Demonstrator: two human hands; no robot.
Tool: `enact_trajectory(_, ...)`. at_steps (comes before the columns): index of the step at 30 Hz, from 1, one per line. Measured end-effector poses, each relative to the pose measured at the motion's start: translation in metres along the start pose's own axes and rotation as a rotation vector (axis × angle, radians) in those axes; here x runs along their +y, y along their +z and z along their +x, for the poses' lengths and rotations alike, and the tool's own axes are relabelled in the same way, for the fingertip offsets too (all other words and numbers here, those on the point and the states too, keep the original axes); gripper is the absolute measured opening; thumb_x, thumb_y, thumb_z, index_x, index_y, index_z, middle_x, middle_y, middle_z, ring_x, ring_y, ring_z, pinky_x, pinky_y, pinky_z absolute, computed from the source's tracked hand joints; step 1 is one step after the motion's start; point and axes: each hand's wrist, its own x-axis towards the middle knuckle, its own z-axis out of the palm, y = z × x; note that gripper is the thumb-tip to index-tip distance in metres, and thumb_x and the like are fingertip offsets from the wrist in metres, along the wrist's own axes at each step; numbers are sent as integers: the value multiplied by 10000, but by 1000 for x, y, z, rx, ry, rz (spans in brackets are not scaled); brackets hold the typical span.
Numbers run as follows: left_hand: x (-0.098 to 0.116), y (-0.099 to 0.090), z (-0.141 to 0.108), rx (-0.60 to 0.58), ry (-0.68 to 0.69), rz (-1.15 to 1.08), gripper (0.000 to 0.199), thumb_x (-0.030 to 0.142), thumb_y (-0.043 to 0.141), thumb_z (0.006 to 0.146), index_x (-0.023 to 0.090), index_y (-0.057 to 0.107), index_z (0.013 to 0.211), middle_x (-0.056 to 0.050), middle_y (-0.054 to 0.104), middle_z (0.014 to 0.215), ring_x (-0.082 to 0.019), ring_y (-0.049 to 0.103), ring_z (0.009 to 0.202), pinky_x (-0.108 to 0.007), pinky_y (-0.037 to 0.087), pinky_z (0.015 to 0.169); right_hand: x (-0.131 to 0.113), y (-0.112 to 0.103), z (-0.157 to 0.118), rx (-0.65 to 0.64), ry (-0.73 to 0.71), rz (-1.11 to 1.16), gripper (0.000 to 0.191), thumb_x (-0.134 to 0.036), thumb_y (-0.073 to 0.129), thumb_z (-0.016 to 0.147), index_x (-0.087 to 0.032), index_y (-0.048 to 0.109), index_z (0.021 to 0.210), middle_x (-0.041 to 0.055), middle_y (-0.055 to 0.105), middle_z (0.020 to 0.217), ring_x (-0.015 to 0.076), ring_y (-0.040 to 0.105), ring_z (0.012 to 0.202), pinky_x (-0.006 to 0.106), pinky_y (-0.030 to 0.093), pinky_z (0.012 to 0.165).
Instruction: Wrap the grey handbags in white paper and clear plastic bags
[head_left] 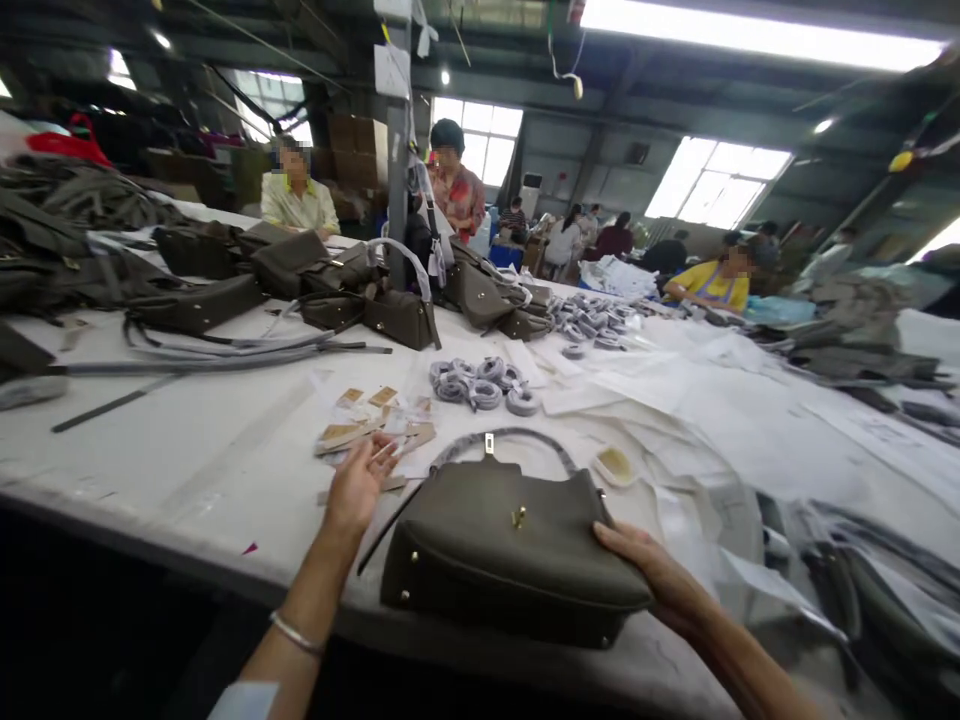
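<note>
A dark olive handbag (517, 545) lies at the front edge of the table, its base towards me. It has a gold turn lock on the front, gold studs near the base and a wrapped top handle (540, 437). My right hand (637, 555) grips the bag's right side, thumb on the leather and the other fingers mostly hidden. Left of the bag, my left hand (361, 482) is over a small pile of brown cards and clear packets (375, 420). Its fingers are bent together, perhaps on something thin and pale that I cannot make out.
Coiled grey straps (484, 383) lie beyond the bag. More olive bags (405, 315) surround a post (397, 180) at the back. Right are a small dish (615, 465), white sheets (705, 390) and wrapped bags (892, 620). Several people work farther off.
</note>
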Motion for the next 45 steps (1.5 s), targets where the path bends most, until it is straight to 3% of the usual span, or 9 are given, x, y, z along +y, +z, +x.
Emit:
enact_trajectory(3,21,-21,-37,-37,143,276,322,386,619,897,187,609,1150,-66,601,1244,-234,504,1253,-382,389,1068,11,-1,-4,241,-152,-392,492,-611,619,757,-155,738,899,122,737,931,306,676,906,414,539,834)
enact_trajectory(6,26,-7,-85,-431,448,934,497,481,602,881,247,542,1316,-82,522,1414,-277,428,1346,-469,306,1136,1,-2,-19,358,-365,-607,560,-575,558,821,-185,654,1211,133,662,1234,313,626,1107,465,481,983)
enact_trajectory(10,4,27,-127,-897,735,1573,801,484,724,769,242,392,1456,-127,395,1528,-325,314,1427,-573,198,1167,-15,22,-33,2,-587,-944,862,-597,746,686,-211,498,1415,128,473,1476,325,391,1385,512,243,1180)
enact_trajectory(14,-19,32,-130,-965,784,1920,1018,490,814,652,273,296,1501,-158,360,1541,-363,328,1416,-621,254,1119,-9,49,-21,-219,-505,-1175,1100,-538,847,555,-172,389,1485,180,326,1549,373,270,1439,581,137,1187)
enact_trajectory(20,-31,32,-119,-1005,844,2053,687,273,595,879,309,299,1498,-133,465,1478,-328,444,1345,-599,339,1064,1,49,-7,-241,-480,-1230,833,-230,686,701,-223,398,1482,124,396,1524,312,354,1411,518,280,1158)
enact_trajectory(29,-81,30,-79,-914,1195,1931,659,105,445,925,354,266,1509,-82,467,1483,-324,467,1318,-591,366,1054,50,42,15,122,-644,-1397,737,17,468,743,-239,474,1434,66,487,1470,287,450,1353,491,382,1108)
enact_trajectory(36,-89,15,-83,-1035,1277,1822,823,376,667,865,444,159,1509,-98,361,1546,-380,356,1386,-680,289,1056,99,43,22,211,-844,-1304,811,-456,599,869,-176,243,1541,120,302,1566,347,316,1425,573,304,1136)
enact_trajectory(42,-115,60,-83,-1055,1088,1799,814,728,470,840,306,284,1511,-194,325,1546,-435,304,1403,-728,248,1047,53,52,66,-25,-675,-1119,591,-483,425,983,-282,285,1521,56,336,1560,258,266,1456,513,216,1193)
enact_trajectory(45,-110,57,-90,-1059,1094,1776,904,766,487,796,277,260,1522,-220,379,1507,-430,331,1391,-711,268,1052,35,57,66,-113,-596,-1064,544,-518,403,987,-330,345,1494,33,296,1579,268,197,1475,545,174,1196)
